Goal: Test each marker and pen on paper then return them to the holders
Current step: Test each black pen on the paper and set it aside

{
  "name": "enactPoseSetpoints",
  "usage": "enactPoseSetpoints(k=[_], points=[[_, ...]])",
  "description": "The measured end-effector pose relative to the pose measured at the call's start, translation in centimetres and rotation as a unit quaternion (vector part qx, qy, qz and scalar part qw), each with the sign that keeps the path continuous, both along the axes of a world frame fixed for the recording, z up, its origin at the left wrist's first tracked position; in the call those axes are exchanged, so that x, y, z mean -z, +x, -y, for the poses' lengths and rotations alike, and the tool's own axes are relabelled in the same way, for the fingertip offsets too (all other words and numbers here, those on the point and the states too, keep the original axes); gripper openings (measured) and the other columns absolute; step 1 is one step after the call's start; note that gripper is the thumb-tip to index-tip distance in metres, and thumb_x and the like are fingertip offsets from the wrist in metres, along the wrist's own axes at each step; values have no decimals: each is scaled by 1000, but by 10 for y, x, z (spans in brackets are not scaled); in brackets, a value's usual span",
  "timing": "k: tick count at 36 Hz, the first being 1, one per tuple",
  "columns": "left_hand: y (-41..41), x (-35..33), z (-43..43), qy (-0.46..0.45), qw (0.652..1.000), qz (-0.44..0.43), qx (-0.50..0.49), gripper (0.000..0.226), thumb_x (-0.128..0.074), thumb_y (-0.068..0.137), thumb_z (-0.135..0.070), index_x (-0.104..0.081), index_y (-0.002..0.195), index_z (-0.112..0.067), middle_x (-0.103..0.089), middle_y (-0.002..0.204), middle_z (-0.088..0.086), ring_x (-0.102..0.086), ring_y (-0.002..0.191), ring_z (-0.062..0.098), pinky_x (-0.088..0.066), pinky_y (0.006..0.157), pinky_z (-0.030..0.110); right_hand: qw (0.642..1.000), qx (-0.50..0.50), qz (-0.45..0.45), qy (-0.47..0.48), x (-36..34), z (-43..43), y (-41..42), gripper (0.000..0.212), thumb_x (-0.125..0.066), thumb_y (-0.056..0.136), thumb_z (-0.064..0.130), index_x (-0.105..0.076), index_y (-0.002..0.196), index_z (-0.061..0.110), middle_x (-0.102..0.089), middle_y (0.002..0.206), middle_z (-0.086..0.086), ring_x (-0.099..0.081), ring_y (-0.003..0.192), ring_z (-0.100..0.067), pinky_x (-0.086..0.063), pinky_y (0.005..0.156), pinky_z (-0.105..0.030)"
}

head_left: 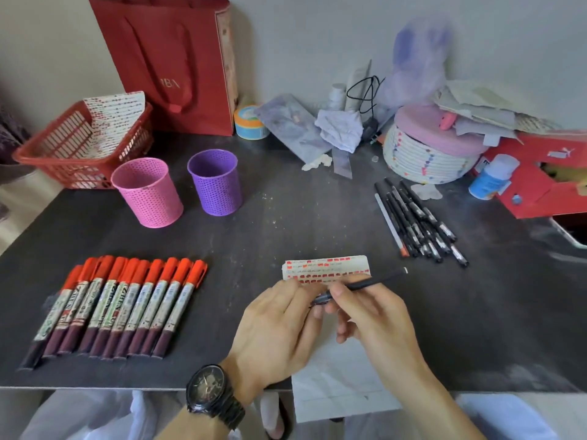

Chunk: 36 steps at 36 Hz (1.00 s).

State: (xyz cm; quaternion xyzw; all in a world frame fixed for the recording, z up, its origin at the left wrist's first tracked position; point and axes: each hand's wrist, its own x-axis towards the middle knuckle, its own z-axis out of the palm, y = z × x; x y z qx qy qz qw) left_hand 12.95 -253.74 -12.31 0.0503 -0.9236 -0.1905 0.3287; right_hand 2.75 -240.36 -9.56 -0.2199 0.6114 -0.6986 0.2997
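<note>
Two mesh holders (178, 188), contents unseen; right hand (378, 315) pinching black pen (359, 285), left hand (279, 328) curled at its tip.

Bare forearms, black metal-link wristwatch (212, 396) with dark dial on left wrist, seemingly pale trousers below

Both forearms reach forward from the bottom edge and the hands meet in the middle. The left hand (276, 331) shows its back, fingers bent toward the right one, a dark watch on its wrist. The right hand (371, 315) pinches a thin black pen (362, 284) between thumb and curled fingers.
</note>
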Motion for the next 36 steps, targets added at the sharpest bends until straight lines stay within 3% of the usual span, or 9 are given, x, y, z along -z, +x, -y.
enactPoseSetpoints(k=[6,9,11,15,19,24,28,32,36], points=[[5,-6,-16,14,999,28,-12,42,-31,107,-37,-58,82,-16,-53,73,-9,-50,60,10,-44,50,27,1000,13,-15,-13,2,-17,2,17,-71,87,38,-77,87,22,-64,62,-3,-56,51,-15,-48,49,-26],[16,-9,-11,25,998,44,-28,44,-25,108,-39,-52,78,-19,-46,69,-13,-44,57,9,-43,46,29,990,125,40,-53,-4,-32,-18,14,-76,87,25,-73,74,19,-54,55,-2,-47,45,-15,-41,42,-26],[23,-11,-5,41,997,49,-51,39,-29,106,-38,-50,78,-21,-42,70,-16,-43,59,6,-42,47,27,982,174,36,-58,-10,-44,-34,17,-72,88,24,-73,72,20,-52,54,-1,-45,44,-15,-40,42,-26],[19,-13,-3,106,988,88,-75,35,-39,96,-51,-47,78,-22,-44,72,-15,-48,67,9,-43,57,26,989,128,58,-43,-13,-48,-44,18,-63,95,15,-73,81,19,-63,64,-10,-52,48,-18,-43,43,-28],[0,-10,-11,151,971,166,-83,48,-42,83,-72,-53,98,-27,-48,89,-21,-48,88,8,-38,78,20,994,69,88,-18,-10,-37,-39,24,-58,99,11,-72,83,21,-68,74,-15,-57,51,-21,-48,45,-29],[-19,2,-17,145,971,171,-88,57,-61,84,-68,-49,123,-28,-52,108,-23,-36,105,-8,-37,109,28,996,75,34,34,-4,-23,-43,30,-63,100,29,-67,72,23,-58,59,-9,-55,49,-21,-46,43,-29],[-21,10,-14,160,966,176,-104,67,-66,75,-74,-40,126,-40,-44,107,-32,-30,111,-27,-38,102,22,996,63,11,60,-2,-8,-52,22,-64,90,31,-67,71,20,-63,58,-11,-56,47,-22,-48,43,-29],[-22,10,-13,167,961,184,-119,74,-65,70,-80,-35,130,-48,-41,109,-43,-38,114,-12,-32,87,5,992,56,-64,89,7,4,-59,23,-68,93,28,-66,73,18,-66,59,-11,-59,46,-20,-48,44,-28],[-23,10,-14,162,962,181,-121,72,-68,71,-76,-40,130,-44,-40,106,-47,-31,110,-29,-35,98,17,978,98,-146,114,20,8,-59,37,-74,93,35,-57,63,20,-60,50,-4,-57,43,-11,-43,44,-21]])
